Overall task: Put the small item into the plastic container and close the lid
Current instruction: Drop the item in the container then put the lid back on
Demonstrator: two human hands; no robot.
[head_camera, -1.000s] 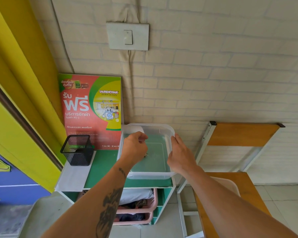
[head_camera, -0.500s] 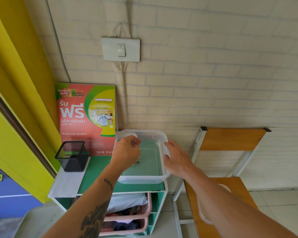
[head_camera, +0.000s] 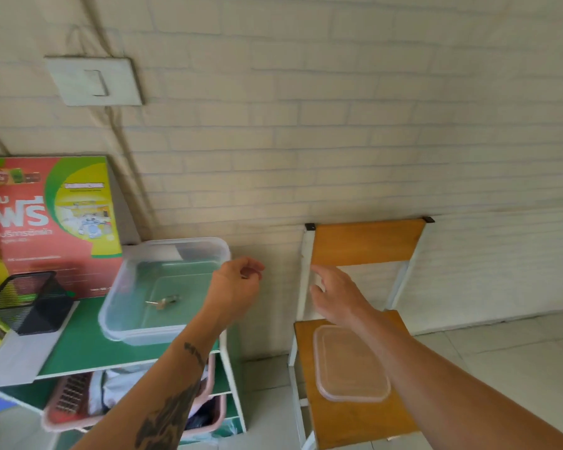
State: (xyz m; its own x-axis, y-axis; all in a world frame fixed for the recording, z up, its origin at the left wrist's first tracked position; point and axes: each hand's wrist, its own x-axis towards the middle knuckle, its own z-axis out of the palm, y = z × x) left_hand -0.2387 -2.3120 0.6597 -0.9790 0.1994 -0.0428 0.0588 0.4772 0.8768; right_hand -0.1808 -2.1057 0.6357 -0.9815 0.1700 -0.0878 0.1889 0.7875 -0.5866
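Note:
A clear plastic container (head_camera: 129, 332) stands uncovered on the green shelf top (head_camera: 88, 349). A small metallic item (head_camera: 163, 301) lies on its bottom. Its clear lid (head_camera: 350, 365) lies flat on the wooden chair seat (head_camera: 355, 420) to the right. My left hand (head_camera: 238, 284) hovers just past the container's right rim, fingers loosely curled, holding nothing that I can see. Fingers spread and empty, my right hand (head_camera: 335, 293) is in the air above the chair seat, apart from the lid.
A black mesh pen holder (head_camera: 26, 303) stands left of the container. A red and green poster (head_camera: 52, 216) leans on the brick wall. Pink baskets (head_camera: 75, 407) with cloth fill the shelves below. The chair's backrest (head_camera: 364, 241) stands against the wall.
Both hands have left the container and moved right. The small item now lies loose inside it. The view has swung right, showing the lid on the chair.

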